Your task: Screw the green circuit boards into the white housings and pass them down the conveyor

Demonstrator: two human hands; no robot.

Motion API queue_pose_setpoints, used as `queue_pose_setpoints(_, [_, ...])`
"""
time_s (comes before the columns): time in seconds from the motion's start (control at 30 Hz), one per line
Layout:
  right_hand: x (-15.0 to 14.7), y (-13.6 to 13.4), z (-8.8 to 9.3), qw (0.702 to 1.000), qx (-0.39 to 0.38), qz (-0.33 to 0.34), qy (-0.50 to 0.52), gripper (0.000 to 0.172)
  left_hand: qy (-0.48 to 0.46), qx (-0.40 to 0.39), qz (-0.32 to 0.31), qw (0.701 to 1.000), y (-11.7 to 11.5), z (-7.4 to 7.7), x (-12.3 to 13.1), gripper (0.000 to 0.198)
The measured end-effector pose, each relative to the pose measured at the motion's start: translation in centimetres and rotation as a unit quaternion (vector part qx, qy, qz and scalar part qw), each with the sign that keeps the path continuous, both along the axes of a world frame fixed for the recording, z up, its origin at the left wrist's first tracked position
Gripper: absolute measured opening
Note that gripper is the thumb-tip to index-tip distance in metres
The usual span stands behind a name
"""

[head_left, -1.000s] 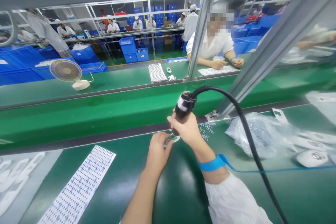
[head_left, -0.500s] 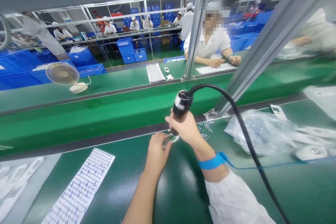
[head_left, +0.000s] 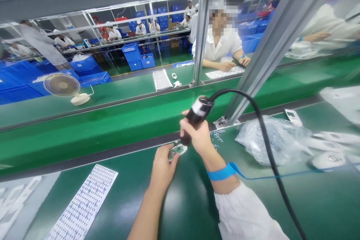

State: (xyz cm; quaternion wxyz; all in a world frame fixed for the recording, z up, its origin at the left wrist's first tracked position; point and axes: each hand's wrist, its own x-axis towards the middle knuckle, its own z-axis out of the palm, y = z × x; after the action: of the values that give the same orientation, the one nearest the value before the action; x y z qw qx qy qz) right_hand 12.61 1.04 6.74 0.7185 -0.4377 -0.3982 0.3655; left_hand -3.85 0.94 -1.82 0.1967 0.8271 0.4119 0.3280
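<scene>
My right hand (head_left: 197, 132) is wrapped round a black electric screwdriver (head_left: 194, 118) with a white band near its top. The screwdriver leans, with its cable end up to the right and its lower end beside the circuit board. Its bit is hidden or blurred. Between the thumb and fingers of my left hand (head_left: 164, 163) is a small green circuit board (head_left: 174, 152) in a white shell, held low at the bench's far edge. Small loose screws (head_left: 218, 137) lie scattered to the right of my right hand.
A printed sticker sheet (head_left: 84, 202) lies at left near white plastic parts (head_left: 19, 198). On the right are a clear plastic bag (head_left: 270, 140), more white parts (head_left: 333, 159) and the black cable (head_left: 264, 131). A metal post (head_left: 261, 52) rises ahead. Across the belt, a co-worker (head_left: 222, 47) sits.
The screwdriver has tilted, its top going right, and its lower end has come away from over the board. More of the circuit board shows now. The whole view has shifted slightly.
</scene>
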Motion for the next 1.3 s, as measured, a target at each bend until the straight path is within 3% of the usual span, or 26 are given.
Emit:
queue_pose_setpoints(0.17, [3.4,-0.5,0.4,0.974,0.002,-0.225,0.014,0.038,0.017,0.007,0.021,1.0,-0.1,0.0,-0.2,0.039])
queue_pose_setpoints(0.27, [5.3,-1.1,0.7,0.953,-0.029,-0.302,0.002,0.04,0.042,0.008,0.026,0.999,0.0,0.0,-0.4,0.041])
queue_pose_setpoints(0.43, [6.9,-1.4,0.5,0.949,-0.019,-0.314,0.03,0.037,0.054,-0.016,0.041,0.998,-0.1,-0.4,-0.8,0.037])
queue_pose_setpoints(0.57, [7.0,-1.3,0.3,0.96,-0.024,-0.272,0.058,0.034,0.052,-0.008,0.047,0.998,0.5,-0.3,-0.7,0.036])
queue_pose_setpoints(0.67, [6.8,-1.3,0.4,0.968,-0.038,-0.241,0.057,0.033,0.065,0.017,0.041,0.997,3.5,0.6,-0.1,0.036])
queue_pose_setpoints(0.9, [6.0,-0.8,0.1,0.971,-0.039,-0.225,0.067,0.039,0.16,-0.002,0.086,0.983,16.4,3.5,2.3,0.033])
queue_pose_setpoints(1.0, [5.9,-0.7,0.0,0.971,-0.037,-0.225,0.07,0.039,0.17,-0.003,0.11,0.979,18.2,3.9,3.0,0.031])
queue_pose_setpoints(1.1, [6.1,-0.8,0.0,0.972,-0.031,-0.219,0.074,0.039,0.122,0.032,0.128,0.984,14.8,3.5,3.8,0.031])
queue_pose_setpoints(1.2, [6.3,-0.8,-0.1,0.973,-0.034,-0.216,0.069,0.038,-0.005,0.077,0.086,0.993,7.7,2.4,4.8,0.025])
queue_pose_setpoints(1.3, [6.4,-0.6,-0.5,0.972,-0.037,-0.224,0.058,0.039,-0.056,0.05,0.016,0.997,1.1,1.3,5.6,0.014])
